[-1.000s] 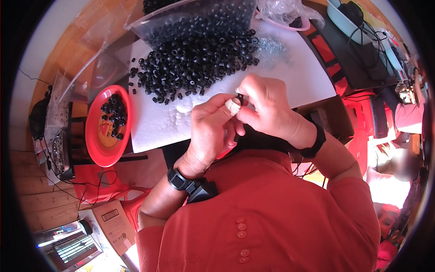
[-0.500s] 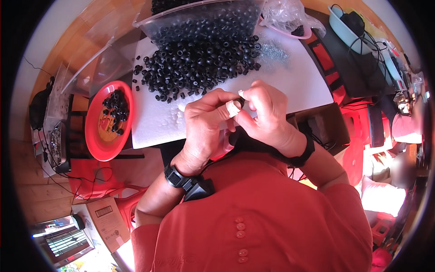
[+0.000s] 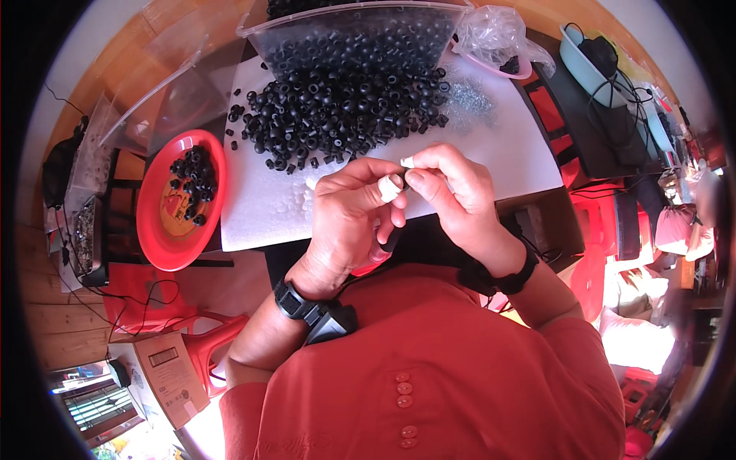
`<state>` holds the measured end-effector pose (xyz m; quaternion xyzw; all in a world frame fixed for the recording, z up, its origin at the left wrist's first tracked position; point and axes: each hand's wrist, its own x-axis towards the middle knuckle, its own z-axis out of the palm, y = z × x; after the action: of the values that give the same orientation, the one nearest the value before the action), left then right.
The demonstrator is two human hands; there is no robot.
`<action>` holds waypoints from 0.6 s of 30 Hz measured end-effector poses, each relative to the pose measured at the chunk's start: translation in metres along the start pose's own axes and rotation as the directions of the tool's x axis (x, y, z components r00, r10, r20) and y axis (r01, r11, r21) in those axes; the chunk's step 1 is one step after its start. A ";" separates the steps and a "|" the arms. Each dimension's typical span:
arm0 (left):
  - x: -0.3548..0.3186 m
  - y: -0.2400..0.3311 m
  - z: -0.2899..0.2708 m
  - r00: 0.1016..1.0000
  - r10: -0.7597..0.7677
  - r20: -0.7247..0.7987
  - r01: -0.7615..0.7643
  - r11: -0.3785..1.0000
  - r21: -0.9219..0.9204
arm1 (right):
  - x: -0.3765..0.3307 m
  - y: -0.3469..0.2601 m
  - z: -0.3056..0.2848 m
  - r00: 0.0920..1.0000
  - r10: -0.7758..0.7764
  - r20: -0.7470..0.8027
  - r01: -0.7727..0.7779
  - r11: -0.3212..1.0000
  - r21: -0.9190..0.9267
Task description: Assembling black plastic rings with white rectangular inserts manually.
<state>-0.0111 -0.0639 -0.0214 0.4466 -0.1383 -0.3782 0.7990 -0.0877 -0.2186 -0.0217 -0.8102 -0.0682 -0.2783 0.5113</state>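
Note:
Both hands meet over the near edge of the white sheet. My left hand (image 3: 341,218) is closed, its taped thumb and forefinger pinching a small black part (image 3: 404,175), mostly hidden by the fingers. Its lower fingers curl round a pinkish, dark-tipped object (image 3: 381,247) whose kind I cannot make out. My right hand (image 3: 454,192) pinches at the same small part from the other side, with pale tape on the forefinger. Just beyond lies a large heap of small black round parts (image 3: 330,115), some showing a hole.
A clear plastic bin (image 3: 356,17) of black parts stands behind the heap on the white sheet (image 3: 257,218). Silvery small pieces (image 3: 471,103) lie to its right. At left is a red plate (image 3: 146,222) with several black parts; a pale blue basin (image 3: 571,57) sits far right.
The right hand's thumb has straightened and come up against the forefinger at the small part. The pinkish object shows more of its dark tip below the left hand. The view has shifted slightly.

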 end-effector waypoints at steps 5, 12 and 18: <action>0.002 -0.005 -0.012 0.998 -0.005 -0.063 0.003 1.000 -0.025 | -0.001 0.003 0.021 0.962 0.272 0.013 -0.237 0.813 0.532; 0.005 -0.004 -0.021 0.998 0.049 -0.046 -0.047 0.998 0.040 | 0.004 0.016 0.022 0.945 -0.288 -0.158 0.265 0.952 -0.150; 0.006 -0.005 -0.018 0.998 0.068 -0.018 -0.067 0.997 0.043 | 0.004 0.018 0.013 0.945 -0.314 -0.087 0.279 0.917 -0.286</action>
<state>0.0003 -0.0591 -0.0361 0.4623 -0.1536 -0.3435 0.8029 -0.0720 -0.2166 -0.0379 -0.8325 -0.1181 -0.4118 0.3512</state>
